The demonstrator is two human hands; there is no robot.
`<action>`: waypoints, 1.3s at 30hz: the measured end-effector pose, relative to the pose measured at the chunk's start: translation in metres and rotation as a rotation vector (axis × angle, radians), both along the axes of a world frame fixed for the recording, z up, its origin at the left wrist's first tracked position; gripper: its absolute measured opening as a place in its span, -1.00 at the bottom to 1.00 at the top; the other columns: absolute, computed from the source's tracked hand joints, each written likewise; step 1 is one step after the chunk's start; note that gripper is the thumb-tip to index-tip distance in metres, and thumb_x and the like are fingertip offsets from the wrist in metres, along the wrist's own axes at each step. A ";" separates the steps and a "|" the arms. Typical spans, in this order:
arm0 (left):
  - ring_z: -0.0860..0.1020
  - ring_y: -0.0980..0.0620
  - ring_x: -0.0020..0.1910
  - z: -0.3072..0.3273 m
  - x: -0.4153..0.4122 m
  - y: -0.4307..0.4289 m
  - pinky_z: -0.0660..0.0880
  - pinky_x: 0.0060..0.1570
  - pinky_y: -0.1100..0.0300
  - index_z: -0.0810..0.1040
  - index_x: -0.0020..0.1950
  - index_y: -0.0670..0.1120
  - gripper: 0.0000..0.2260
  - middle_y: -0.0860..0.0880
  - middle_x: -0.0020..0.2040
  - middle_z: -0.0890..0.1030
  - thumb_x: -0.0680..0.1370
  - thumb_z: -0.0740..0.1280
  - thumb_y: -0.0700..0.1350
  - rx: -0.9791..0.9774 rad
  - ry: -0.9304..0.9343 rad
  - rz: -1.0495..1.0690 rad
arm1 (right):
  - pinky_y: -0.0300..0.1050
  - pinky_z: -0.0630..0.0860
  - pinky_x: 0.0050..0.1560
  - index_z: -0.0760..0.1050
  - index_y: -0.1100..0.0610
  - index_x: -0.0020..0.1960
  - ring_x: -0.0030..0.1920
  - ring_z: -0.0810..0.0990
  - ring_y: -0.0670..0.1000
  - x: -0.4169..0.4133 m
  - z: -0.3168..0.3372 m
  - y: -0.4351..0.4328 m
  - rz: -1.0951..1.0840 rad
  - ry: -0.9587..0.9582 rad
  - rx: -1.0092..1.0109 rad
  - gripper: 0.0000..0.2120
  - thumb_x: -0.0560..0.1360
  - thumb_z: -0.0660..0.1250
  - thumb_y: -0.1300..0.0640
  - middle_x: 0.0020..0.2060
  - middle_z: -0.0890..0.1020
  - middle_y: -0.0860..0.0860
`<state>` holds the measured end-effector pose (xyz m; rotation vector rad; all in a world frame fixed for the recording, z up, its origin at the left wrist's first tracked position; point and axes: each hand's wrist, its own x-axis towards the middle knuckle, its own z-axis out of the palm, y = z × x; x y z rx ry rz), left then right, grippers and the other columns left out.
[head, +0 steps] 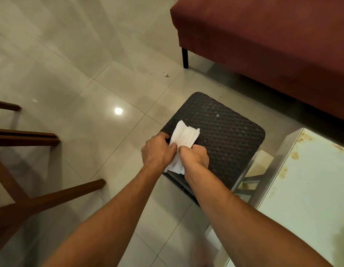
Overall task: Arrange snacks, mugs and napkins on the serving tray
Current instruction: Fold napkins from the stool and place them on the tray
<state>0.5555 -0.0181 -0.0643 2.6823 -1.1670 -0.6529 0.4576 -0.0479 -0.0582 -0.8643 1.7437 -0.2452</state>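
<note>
A white paper napkin [183, 134], partly folded, lies across the near left corner of a dark woven-pattern stool top [225, 132]. My left hand [157, 149] pinches its left edge. My right hand [194, 156] grips its middle from the right. The napkin's lower end [176, 167] hangs out below my hands over the stool's edge. No tray, mugs or snacks are in view.
A dark red sofa [263, 35] with a black leg [185, 57] stands behind the stool. A stained glass-topped table [311, 180] is at the right. Wooden chair legs [51, 195] occupy the left. Glossy tile floor [80, 74] surrounds everything.
</note>
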 end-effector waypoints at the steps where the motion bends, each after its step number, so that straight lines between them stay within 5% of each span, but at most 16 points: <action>1: 0.63 -0.08 0.03 0.002 0.000 -0.002 0.59 0.11 -0.07 0.58 0.25 -0.01 -0.67 -0.03 0.06 0.68 0.55 0.37 0.11 0.021 0.038 -0.008 | 0.06 0.64 0.05 0.63 0.12 0.08 -0.01 0.66 0.10 0.000 -0.001 0.001 0.015 0.010 -0.016 -0.75 0.46 0.39 0.04 0.01 0.68 0.07; 5: 0.63 -0.04 -0.11 0.010 -0.010 -0.004 0.63 -0.01 -0.01 0.61 0.04 -0.06 -0.80 -0.01 -0.06 0.67 0.56 0.37 0.05 -0.005 0.122 -0.079 | 0.07 0.64 0.05 0.61 0.09 0.08 -0.01 0.65 0.07 -0.010 0.001 0.008 0.040 0.023 -0.100 -0.78 0.50 0.38 0.00 0.00 0.67 0.05; 9: 0.54 0.20 -0.26 0.027 -0.054 0.002 0.53 -0.22 0.21 0.53 -0.05 0.08 -0.87 0.16 -0.20 0.54 0.58 0.33 0.11 -0.095 0.193 -0.096 | 0.08 0.65 -0.05 0.57 0.04 -0.03 -0.12 0.66 0.05 -0.055 0.013 0.017 -0.007 0.069 -0.213 -0.84 0.52 0.34 -0.04 -0.11 0.68 -0.01; 17: 0.64 0.00 -0.14 0.070 -0.244 -0.004 0.58 -0.07 0.00 0.69 -0.01 0.02 -0.78 0.00 -0.14 0.68 0.62 0.27 0.06 -0.210 0.444 -0.275 | -0.10 0.48 -0.27 0.55 0.04 -0.17 -0.27 0.59 -0.03 -0.232 0.047 0.032 -0.141 0.254 -0.478 -0.77 0.57 0.29 -0.07 -0.27 0.63 -0.05; 22: 0.66 0.05 -0.08 0.091 -0.382 0.002 0.59 0.01 0.11 0.71 0.10 0.01 -0.80 0.06 -0.03 0.72 0.61 0.32 0.02 -0.248 0.622 -0.278 | -0.33 0.29 -0.39 0.56 0.07 -0.17 -0.32 0.54 -0.09 -0.372 0.070 0.049 -0.203 0.351 -0.545 -0.76 0.59 0.29 -0.03 -0.27 0.60 -0.01; 24: 0.66 0.07 -0.09 0.095 -0.429 0.009 0.56 -0.01 0.19 0.71 0.11 0.02 -0.82 0.09 -0.02 0.73 0.61 0.35 0.01 -0.260 0.647 -0.283 | -0.22 0.41 -0.38 0.58 0.08 -0.17 -0.33 0.57 -0.10 -0.421 0.079 0.060 -0.199 0.377 -0.552 -0.74 0.59 0.30 -0.04 -0.30 0.63 -0.03; 28: 0.67 0.10 -0.06 0.093 -0.500 0.032 0.50 -0.05 0.28 0.73 0.10 0.03 -0.82 0.11 -0.02 0.74 0.59 0.37 0.02 -0.254 0.624 -0.317 | -0.24 0.50 -0.36 0.65 0.01 -0.07 -0.33 0.62 -0.14 -0.493 0.086 0.083 -0.223 0.406 -0.548 -0.86 0.58 0.35 0.00 -0.31 0.67 -0.11; 33: 0.57 0.19 -0.27 0.074 -0.552 0.058 0.34 -0.32 0.43 0.73 0.01 0.07 -0.84 0.11 -0.13 0.74 0.58 0.36 0.05 -0.222 0.511 -0.364 | 0.03 0.66 -0.14 0.69 0.05 0.07 -0.21 0.68 0.01 -0.544 0.068 0.104 -0.230 0.444 -0.501 -0.84 0.56 0.38 0.06 -0.16 0.74 0.00; 39: 0.65 0.06 -0.22 0.053 -0.567 0.064 0.45 -0.29 0.25 0.71 -0.03 0.03 -0.84 0.08 -0.18 0.72 0.58 0.37 0.04 -0.182 0.408 -0.373 | -0.01 0.64 -0.16 0.67 0.08 0.05 -0.20 0.67 0.05 -0.559 0.042 0.108 -0.145 0.454 -0.447 -0.82 0.57 0.35 0.03 -0.16 0.73 0.03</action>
